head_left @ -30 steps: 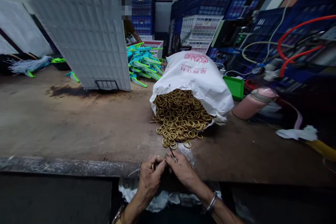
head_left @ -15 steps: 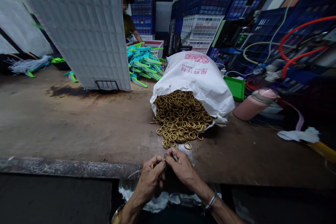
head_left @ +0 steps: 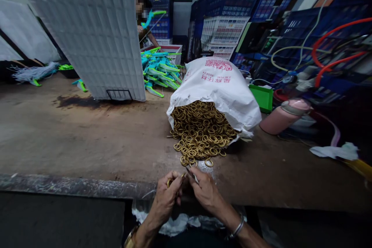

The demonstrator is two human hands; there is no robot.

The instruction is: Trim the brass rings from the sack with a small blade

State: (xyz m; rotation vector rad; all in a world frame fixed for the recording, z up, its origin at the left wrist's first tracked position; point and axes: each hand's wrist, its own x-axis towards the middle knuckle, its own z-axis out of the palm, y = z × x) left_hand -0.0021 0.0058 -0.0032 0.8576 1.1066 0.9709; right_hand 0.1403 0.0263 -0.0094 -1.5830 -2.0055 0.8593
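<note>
My left hand (head_left: 165,195) is closed near the table's front edge, with a gold-coloured ring (head_left: 169,182) in its curled fingers. Another ring edge (head_left: 183,176) shows at its thumb and fingertip. Facing it, my right hand (head_left: 207,190) grips a small knife (head_left: 189,171), whose thin dark tip points up and left; its handle is mostly hidden by the fingers. Just beyond both hands, a pile of gold-coloured rings (head_left: 200,131) spills from the open mouth of a white woven sack (head_left: 216,81) lying on its side.
A tall whitish ribbed panel (head_left: 95,38) stands on the wooden table (head_left: 87,143) at left. Behind it, a person (head_left: 145,35) handles a toy bow beside a heap of blue-green bows (head_left: 161,69). To the right are a pink bottle (head_left: 286,116), green tray (head_left: 261,98) and red hose (head_left: 325,68).
My hands have parted slightly, and the knife's tip now shows between them. The ring edge at my left fingertips is more visible. Across the table, the person has raised a bow.
</note>
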